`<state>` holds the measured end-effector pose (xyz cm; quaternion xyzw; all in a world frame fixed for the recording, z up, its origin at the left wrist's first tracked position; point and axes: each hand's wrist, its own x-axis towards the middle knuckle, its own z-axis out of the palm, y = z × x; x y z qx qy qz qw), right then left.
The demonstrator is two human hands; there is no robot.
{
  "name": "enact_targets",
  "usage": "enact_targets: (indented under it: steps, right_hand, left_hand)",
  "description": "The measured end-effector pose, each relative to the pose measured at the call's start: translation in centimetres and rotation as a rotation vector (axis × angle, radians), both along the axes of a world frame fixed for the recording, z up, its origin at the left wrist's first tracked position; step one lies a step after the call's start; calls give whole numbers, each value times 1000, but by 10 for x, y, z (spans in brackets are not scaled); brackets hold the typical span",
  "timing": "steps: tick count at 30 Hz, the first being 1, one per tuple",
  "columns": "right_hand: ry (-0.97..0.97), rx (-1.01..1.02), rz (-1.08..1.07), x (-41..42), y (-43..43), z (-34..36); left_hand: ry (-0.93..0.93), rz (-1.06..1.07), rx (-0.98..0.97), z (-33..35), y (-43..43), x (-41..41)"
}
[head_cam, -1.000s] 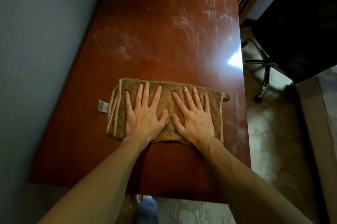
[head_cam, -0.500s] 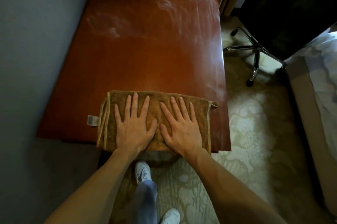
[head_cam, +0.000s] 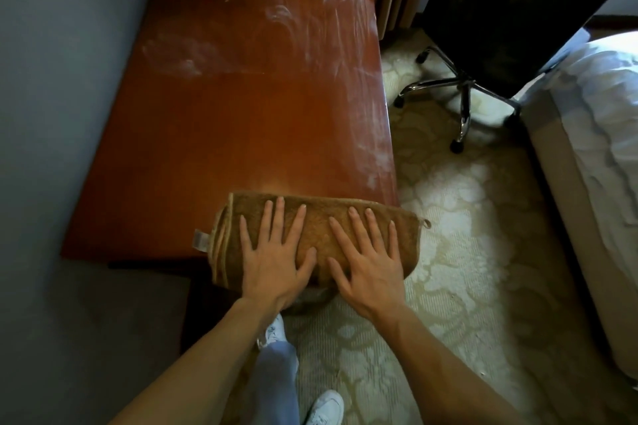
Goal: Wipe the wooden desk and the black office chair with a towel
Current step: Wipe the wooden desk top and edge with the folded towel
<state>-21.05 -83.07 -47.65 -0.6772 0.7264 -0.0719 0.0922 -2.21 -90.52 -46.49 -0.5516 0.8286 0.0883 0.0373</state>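
Left grip (head_cam: 276, 260) and right grip (head_cam: 371, 267), both spread flat, grasping nothing, press a folded brown towel (head_cam: 317, 226) at the near-right corner of the worktop (head_cam: 241, 127).

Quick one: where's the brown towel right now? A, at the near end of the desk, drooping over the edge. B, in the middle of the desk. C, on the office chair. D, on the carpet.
A: the towel lies at the near end of the wooden desk, its near part hanging past the edge, with the left hand and right hand pressing flat on it.
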Motion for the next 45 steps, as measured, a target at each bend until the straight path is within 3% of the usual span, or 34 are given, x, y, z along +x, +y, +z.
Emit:
enact_targets:
  steps: [14,34,45]
  right_hand:
    - [-75,96,-70,-57,-73,4]
    - [-25,11,-132,-94,-228,5]
    - [-9,19,-135,-106,-267,13]
  left_hand:
    - [30,-20,-36,-1,-58,-59]
    - [27,-5,-106,-5,-211,-115]
    - [36,-6,-95,-2,-252,-128]
